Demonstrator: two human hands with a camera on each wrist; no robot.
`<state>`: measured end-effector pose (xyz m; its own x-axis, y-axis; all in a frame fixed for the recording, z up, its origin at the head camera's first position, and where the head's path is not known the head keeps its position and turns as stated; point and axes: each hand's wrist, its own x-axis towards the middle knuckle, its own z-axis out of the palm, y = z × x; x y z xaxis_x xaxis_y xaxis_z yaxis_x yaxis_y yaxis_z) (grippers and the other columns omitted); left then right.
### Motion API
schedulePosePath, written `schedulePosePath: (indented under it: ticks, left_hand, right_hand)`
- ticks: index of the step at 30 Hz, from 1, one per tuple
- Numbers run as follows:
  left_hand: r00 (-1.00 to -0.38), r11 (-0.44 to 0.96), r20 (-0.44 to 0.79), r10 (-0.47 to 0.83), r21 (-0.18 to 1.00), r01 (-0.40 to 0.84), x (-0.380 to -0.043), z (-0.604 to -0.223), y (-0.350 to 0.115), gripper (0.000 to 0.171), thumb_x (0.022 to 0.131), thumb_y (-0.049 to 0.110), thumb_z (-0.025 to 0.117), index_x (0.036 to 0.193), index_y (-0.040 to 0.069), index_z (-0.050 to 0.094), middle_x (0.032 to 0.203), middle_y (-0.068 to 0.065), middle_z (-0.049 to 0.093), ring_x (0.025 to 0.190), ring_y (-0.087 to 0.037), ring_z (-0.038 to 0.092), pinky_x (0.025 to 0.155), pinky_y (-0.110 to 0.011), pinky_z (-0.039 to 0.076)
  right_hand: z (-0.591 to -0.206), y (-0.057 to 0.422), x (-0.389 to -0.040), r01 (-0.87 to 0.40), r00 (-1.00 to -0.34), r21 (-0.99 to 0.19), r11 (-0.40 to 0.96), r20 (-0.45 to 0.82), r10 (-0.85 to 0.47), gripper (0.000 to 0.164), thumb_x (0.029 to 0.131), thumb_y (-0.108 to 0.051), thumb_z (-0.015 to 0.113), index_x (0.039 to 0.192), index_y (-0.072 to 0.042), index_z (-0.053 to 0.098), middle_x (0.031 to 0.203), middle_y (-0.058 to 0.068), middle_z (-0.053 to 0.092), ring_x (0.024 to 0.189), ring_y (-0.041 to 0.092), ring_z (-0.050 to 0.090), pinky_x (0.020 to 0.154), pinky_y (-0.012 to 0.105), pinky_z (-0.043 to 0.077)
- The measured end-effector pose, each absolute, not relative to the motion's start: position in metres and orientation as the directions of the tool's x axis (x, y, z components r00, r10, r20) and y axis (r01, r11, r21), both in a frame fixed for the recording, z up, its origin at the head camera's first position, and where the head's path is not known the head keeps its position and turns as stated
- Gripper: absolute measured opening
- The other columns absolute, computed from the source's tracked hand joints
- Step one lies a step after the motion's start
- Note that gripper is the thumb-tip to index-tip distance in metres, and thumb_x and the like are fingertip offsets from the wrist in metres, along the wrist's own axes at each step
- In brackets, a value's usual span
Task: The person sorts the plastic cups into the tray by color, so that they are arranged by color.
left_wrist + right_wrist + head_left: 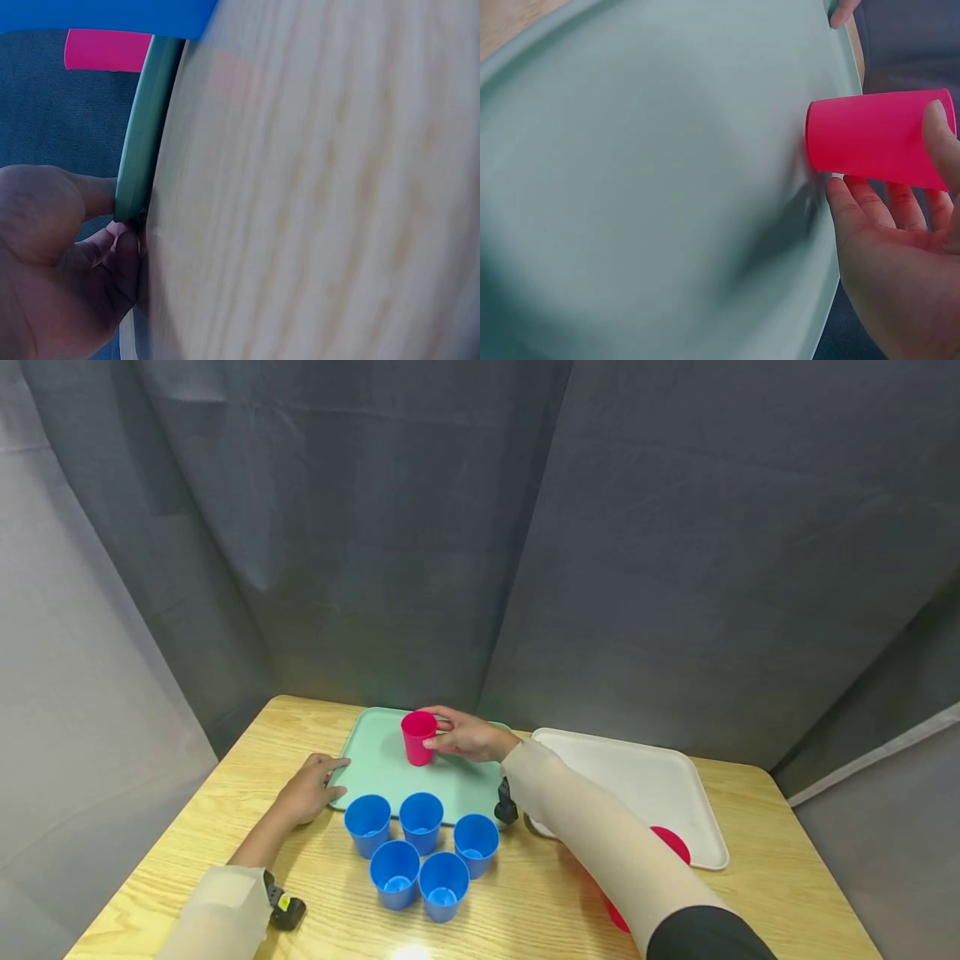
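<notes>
My right hand point(471, 737) grips a pinkish-red plastic cup point(417, 745), thumb on one side and fingers on the other. The cup is upright over the back of a pale green tray point(378, 760); in the right wrist view its base point(817, 135) is right at the tray's surface. At the tray's left edge, my left hand point(306, 789) holds the rim point(137, 150) between thumb and fingers. Five-sided no; several blue cups point(367, 822) stand mouth up along the tray's near edge, close together.
A white tray point(622, 768) lies to the right of the green one on the wooden table point(540, 910). Red objects point(672, 842) show partly behind my right forearm, which hides the rest of them. Grey curtains point(360, 527) hang behind the table.
</notes>
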<state>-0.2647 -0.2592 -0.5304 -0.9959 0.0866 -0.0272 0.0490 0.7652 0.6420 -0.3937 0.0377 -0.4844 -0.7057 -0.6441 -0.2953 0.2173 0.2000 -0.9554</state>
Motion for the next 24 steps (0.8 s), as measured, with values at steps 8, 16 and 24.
schedulePosePath:
  ticks: [8, 16, 24]
  left_hand:
    - [-0.996, 0.765, -0.033, 0.088, 0.643, 0.046, -0.264, -0.53, -0.259, 0.05, 0.101, 0.007, 0.063, 0.149, 0.0, 0.051, 0.138, -0.022, 0.046, 0.121, -0.04, 0.055, 0.101, -0.058, 0.049]
    - [-0.996, 0.772, -0.044, 0.078, 0.635, 0.033, -0.264, -0.529, -0.257, 0.05, 0.102, 0.007, 0.063, 0.15, 0.002, 0.05, 0.138, -0.021, 0.047, 0.12, -0.039, 0.054, 0.102, -0.057, 0.049]
    - [-0.996, 0.773, -0.043, 0.078, 0.633, 0.033, -0.265, -0.528, -0.257, 0.05, 0.101, 0.007, 0.063, 0.15, 0.001, 0.05, 0.138, -0.022, 0.047, 0.12, -0.04, 0.054, 0.102, -0.058, 0.049]
  right_hand:
    - [-0.48, 0.04, -0.391, 0.224, -0.696, -0.954, 0.2, -0.3, -0.652, 0.069, 0.095, 0.001, 0.069, 0.156, -0.019, 0.042, 0.151, 0.011, 0.051, 0.139, 0.031, 0.049, 0.116, 0.055, 0.04]
    - [-0.468, 0.054, -0.392, 0.19, -0.681, -0.956, 0.224, -0.293, -0.671, 0.076, 0.096, 0.001, 0.068, 0.162, -0.015, 0.032, 0.163, 0.014, 0.037, 0.146, 0.034, 0.042, 0.119, 0.056, 0.034]
    - [-0.454, 0.074, -0.389, 0.131, -0.664, -0.962, 0.241, -0.265, -0.699, 0.078, 0.1, 0.002, 0.063, 0.164, -0.011, 0.022, 0.168, 0.015, 0.029, 0.153, 0.04, 0.028, 0.122, 0.054, 0.029]
